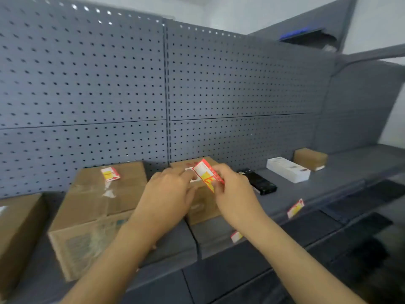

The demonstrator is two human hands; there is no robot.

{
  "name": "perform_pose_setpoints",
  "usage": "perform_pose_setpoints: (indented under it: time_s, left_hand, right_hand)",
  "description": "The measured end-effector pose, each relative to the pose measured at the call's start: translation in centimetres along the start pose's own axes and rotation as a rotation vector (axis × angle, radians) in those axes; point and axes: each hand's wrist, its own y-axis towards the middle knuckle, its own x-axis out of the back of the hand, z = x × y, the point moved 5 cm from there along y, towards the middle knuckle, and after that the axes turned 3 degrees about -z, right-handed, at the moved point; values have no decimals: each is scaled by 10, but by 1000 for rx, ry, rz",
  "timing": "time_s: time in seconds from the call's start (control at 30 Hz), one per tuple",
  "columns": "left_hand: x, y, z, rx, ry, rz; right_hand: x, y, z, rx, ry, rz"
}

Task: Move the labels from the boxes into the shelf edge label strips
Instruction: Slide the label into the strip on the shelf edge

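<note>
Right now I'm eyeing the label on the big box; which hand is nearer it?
Left. The left hand lies just right of that label; the right hand, holding another label, sits farther right.

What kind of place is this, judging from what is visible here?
Probably a shop or its stockroom. Grey pegboard back panels rise behind a metal shelf carrying taped cardboard boxes, and red-and-yellow price labels sit in the shelf edge strip; the right hand holds another label.

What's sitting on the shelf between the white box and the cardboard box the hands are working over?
In the head view, a black box lies flat on the grey shelf between the white box and the cardboard box; nothing else shows there.
</note>
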Motion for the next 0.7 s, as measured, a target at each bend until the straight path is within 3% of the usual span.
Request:
perform_pose_setpoints:
  time_s: [0.3, 0.7]
  left_hand:
    - [-110, 75, -174, -249, -164, 146]
    - [-230, 202, -328, -435, -277, 201]
  right_hand:
    - [127, -16, -167, -227, -181, -113]
    - [241, 19, -343, -386, -293, -182]
